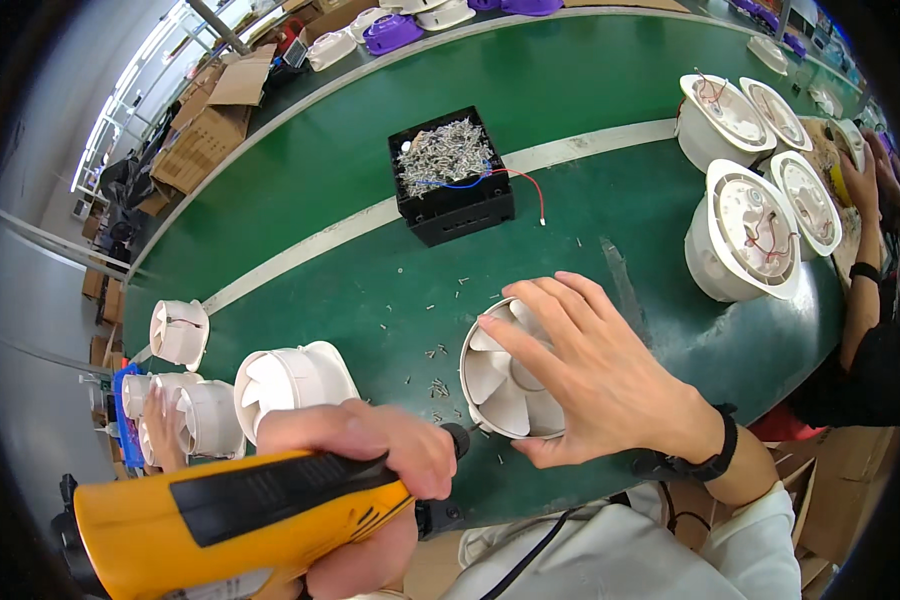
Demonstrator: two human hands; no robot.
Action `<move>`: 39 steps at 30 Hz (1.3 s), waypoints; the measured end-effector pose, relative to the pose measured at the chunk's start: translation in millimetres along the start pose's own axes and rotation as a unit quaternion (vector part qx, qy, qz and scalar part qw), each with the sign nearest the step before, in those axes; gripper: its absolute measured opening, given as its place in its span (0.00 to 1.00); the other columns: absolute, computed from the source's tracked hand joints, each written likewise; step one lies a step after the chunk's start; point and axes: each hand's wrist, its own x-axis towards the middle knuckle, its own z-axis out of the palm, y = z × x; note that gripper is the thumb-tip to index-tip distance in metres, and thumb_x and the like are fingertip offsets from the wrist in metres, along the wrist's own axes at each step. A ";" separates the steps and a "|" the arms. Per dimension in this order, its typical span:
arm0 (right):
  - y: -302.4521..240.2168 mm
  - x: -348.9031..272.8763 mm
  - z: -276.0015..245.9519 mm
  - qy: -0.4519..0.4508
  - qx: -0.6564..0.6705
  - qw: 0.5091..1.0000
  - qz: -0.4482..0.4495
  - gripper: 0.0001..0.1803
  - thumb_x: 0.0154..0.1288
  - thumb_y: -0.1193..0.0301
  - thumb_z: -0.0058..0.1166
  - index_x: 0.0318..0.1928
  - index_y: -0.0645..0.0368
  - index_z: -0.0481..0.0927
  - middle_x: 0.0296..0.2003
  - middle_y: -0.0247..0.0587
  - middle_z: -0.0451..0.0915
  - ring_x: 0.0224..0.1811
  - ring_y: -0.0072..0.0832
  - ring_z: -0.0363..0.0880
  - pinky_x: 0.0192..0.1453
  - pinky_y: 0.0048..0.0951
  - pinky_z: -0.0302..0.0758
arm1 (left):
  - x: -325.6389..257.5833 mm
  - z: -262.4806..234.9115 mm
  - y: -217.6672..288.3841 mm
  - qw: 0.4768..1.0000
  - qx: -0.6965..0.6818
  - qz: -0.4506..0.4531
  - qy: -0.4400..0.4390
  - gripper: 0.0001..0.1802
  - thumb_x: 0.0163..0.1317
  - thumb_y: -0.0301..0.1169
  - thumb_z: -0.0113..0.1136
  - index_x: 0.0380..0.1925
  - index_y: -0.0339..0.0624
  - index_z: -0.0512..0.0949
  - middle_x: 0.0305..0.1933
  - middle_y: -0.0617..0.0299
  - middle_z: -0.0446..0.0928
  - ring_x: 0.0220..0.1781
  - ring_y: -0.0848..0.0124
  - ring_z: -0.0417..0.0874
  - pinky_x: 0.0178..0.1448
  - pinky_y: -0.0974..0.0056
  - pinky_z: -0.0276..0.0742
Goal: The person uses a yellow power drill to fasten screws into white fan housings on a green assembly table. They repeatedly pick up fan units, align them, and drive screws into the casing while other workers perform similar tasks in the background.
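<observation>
Right hand (595, 375) is clasped across the white fan (505, 402); just left, the yellow driver (240, 500) is gripped by the left hand (385, 450).

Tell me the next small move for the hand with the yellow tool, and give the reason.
I'd probably ease the yellow power tool slightly right, toward the white fan housing. The left hand grips the tool, its dark nose appears close to the housing, and the right hand spans the housing, which should help steady it.
</observation>
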 end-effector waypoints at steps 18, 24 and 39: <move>2.0 0.6 -14.5 -0.045 -0.038 0.998 -0.012 0.47 0.41 0.52 0.65 0.61 0.62 0.64 0.56 0.64 0.62 0.62 0.55 0.60 0.67 0.58 0.51 | 20.8 -12.0 5.0 0.997 0.046 0.023 0.062 0.38 0.54 0.60 0.60 0.45 0.35 0.62 0.19 0.57 0.71 0.17 0.66 0.72 0.22 0.63 0.71; -20.4 -6.5 -0.1 -0.007 -0.072 0.994 0.078 0.48 0.45 0.52 0.65 0.63 0.63 0.62 0.59 0.68 0.60 0.63 0.58 0.58 0.67 0.59 0.52 | -2.1 -15.7 3.6 0.996 -0.081 0.026 0.034 0.37 0.58 0.63 0.52 0.45 0.38 0.59 0.23 0.54 0.73 0.17 0.65 0.72 0.23 0.61 0.73; -19.7 -0.6 -5.1 -0.013 -0.086 0.989 0.118 0.48 0.44 0.53 0.65 0.64 0.64 0.61 0.61 0.75 0.55 0.67 0.61 0.53 0.68 0.60 0.48 | 4.3 -31.1 -5.4 0.985 0.002 0.172 -0.020 0.35 0.62 0.55 0.53 0.49 0.32 0.57 0.28 0.50 0.74 0.21 0.63 0.75 0.25 0.61 0.74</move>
